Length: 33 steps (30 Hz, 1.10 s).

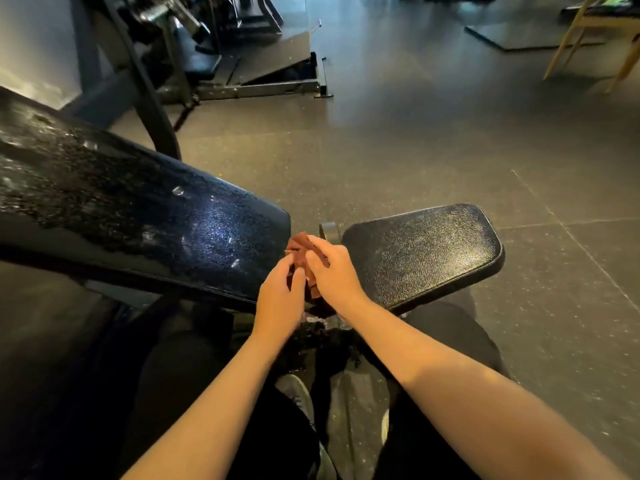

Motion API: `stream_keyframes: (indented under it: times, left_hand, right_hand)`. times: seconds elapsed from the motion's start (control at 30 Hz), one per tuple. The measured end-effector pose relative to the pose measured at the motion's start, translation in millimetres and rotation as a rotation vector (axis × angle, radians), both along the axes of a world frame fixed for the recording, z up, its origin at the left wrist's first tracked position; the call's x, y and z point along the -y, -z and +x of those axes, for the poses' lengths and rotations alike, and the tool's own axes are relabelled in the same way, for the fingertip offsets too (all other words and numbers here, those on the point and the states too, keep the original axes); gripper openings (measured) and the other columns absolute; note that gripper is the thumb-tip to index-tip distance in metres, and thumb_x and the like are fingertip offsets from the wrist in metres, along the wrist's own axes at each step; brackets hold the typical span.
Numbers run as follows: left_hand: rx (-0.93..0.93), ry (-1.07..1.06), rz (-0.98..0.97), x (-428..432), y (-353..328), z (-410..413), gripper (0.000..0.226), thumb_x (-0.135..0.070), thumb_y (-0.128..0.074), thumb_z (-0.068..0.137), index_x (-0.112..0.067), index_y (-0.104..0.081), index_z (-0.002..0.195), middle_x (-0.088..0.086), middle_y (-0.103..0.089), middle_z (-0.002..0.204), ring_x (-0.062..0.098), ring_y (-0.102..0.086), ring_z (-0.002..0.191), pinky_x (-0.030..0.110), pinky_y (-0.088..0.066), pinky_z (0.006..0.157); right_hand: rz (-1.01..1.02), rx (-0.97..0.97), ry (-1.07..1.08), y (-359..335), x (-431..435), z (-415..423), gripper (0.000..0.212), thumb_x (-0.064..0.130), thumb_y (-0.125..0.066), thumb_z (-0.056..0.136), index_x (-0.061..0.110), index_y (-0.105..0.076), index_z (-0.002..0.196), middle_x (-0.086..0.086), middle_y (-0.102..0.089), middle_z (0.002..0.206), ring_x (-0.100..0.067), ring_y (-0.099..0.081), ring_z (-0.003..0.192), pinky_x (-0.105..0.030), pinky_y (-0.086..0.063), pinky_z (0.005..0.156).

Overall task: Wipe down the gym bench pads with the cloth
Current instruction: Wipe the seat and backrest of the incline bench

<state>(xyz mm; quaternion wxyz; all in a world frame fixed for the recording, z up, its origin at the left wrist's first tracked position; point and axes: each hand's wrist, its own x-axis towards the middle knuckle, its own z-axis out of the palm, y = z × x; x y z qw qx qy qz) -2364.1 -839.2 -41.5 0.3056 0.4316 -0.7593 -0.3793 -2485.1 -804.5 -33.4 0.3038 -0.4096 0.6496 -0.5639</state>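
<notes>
Far left: back pad [121, 209] of the bench. It is long and black and runs from the left edge toward centre. The surface is speckled with droplets and dull wet patches, with glare near its right end.

Behind it, top left: black machine frame [152, 81] with a sloped footplate [273, 53], standing on the floor [415, 133].

Centre: left hand [278, 303] at the right end of the back pad. Its fingers are curled inward and pinch the lower part of the cloth [299, 251].

The cloth is reddish-brown and bunched up. It is held in the gap between the two pads and lies flat on neither. Can't tell if it touches the back pad's end.

Right hand [332, 271] is just beside the left, with the cloth between them. Its fingers are curled over the top of the cloth and clamp it.

Just behind the cloth is a black rounded pivot piece [329, 230].

Below the hands are dark trousers and a grey shoe [298, 393] on the floor.

Right of the hands: seat pad [422, 254]. It is black, shorter than the back pad, has rounded corners, and its grained surface shines. Neither hand rests on its top.

The floor is dark rubber tile with seams showing at right.

Top right: a dark mat [526, 32], and pale wooden legs [568, 39] beside it.
</notes>
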Motion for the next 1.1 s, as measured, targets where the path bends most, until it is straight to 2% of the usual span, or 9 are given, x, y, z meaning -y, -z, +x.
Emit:
stream_keyframes:
  times: [0.07,0.17,0.3,0.53,0.63,0.77,0.9,0.97,1.1]
  left_hand:
    - [0.089,-0.011,-0.078,11,-2,6,0.032,-0.025,-0.047,0.103,-0.022,-0.060,0.131,-0.009,-0.067,0.119,0.010,-0.061,0.106,0.028,-0.047,0.088]
    - [0.237,-0.036,-0.257,28,-11,14,0.027,-0.027,-0.048,0.100,-0.022,-0.065,0.120,-0.007,-0.069,0.110,0.013,-0.062,0.098,0.035,-0.050,0.086]
    - [0.449,-0.085,-0.517,47,-26,18,0.014,-0.023,-0.050,0.095,-0.026,-0.063,0.090,-0.008,-0.065,0.081,0.017,-0.059,0.079,0.039,-0.044,0.075]
    - [0.680,-0.097,-0.572,70,-11,18,0.018,-0.029,-0.047,0.095,-0.030,-0.063,0.103,-0.013,-0.065,0.104,0.013,-0.052,0.118,0.044,-0.027,0.103]
    - [0.721,-0.092,-0.575,75,-7,20,0.025,-0.031,-0.047,0.096,-0.031,-0.061,0.116,-0.015,-0.065,0.111,0.012,-0.050,0.121,0.045,-0.023,0.105]
    - [0.699,-0.126,-0.638,71,-4,22,0.029,-0.028,-0.052,0.096,-0.028,-0.064,0.122,-0.012,-0.067,0.113,0.014,-0.055,0.116,0.045,-0.026,0.106]
    - [0.658,-0.151,-0.624,71,-1,24,0.043,-0.033,-0.038,0.094,-0.025,-0.064,0.126,-0.011,-0.067,0.120,0.014,-0.056,0.119,0.046,-0.030,0.107]
    - [0.646,-0.157,-0.614,70,-2,25,0.045,-0.034,-0.036,0.093,-0.026,-0.062,0.128,-0.011,-0.064,0.123,0.014,-0.054,0.120,0.046,-0.030,0.106]
    - [0.659,-0.156,-0.641,71,-2,30,0.044,-0.032,-0.039,0.093,-0.023,-0.062,0.130,-0.007,-0.061,0.130,0.016,-0.053,0.123,0.048,-0.032,0.107]
  right_hand:
    - [-0.020,0.041,-0.058,2,9,3,0.041,-0.003,-0.042,0.099,0.014,-0.066,0.127,0.001,-0.071,0.099,0.004,-0.065,0.080,-0.013,-0.051,0.066]
    - [-0.020,0.032,-0.048,7,29,8,0.042,0.008,-0.045,0.097,0.024,-0.065,0.129,-0.007,-0.066,0.120,-0.007,-0.066,0.104,-0.027,-0.056,0.091]
    - [0.057,-0.097,0.077,13,48,14,0.039,0.010,-0.046,0.099,0.018,-0.061,0.134,-0.007,-0.051,0.122,-0.007,-0.053,0.101,-0.001,-0.036,0.087]
    - [0.088,-0.227,-0.004,36,80,6,0.033,0.009,-0.049,0.102,0.010,-0.060,0.133,-0.002,-0.043,0.114,-0.002,-0.046,0.088,0.005,-0.028,0.076]
    - [0.137,-0.258,-0.028,40,96,-3,0.034,0.008,-0.048,0.102,0.008,-0.059,0.134,-0.008,-0.045,0.126,-0.011,-0.049,0.101,-0.002,-0.026,0.081]
    - [0.166,-0.285,-0.034,48,96,7,0.034,0.012,-0.046,0.103,0.015,-0.060,0.133,-0.002,-0.048,0.124,-0.004,-0.048,0.090,0.001,-0.032,0.077]
    - [0.097,-0.295,0.013,65,78,25,0.029,0.022,-0.049,0.101,0.027,-0.066,0.123,0.010,-0.052,0.116,-0.009,-0.055,0.103,-0.029,-0.051,0.093]
    - [0.102,-0.315,0.002,69,73,28,0.030,0.023,-0.049,0.101,0.028,-0.064,0.127,0.011,-0.051,0.117,-0.013,-0.054,0.108,-0.032,-0.050,0.095]
    - [0.113,-0.220,-0.027,54,90,18,0.034,0.012,-0.046,0.104,0.015,-0.061,0.134,0.001,-0.048,0.132,-0.011,-0.052,0.114,-0.008,-0.039,0.094]
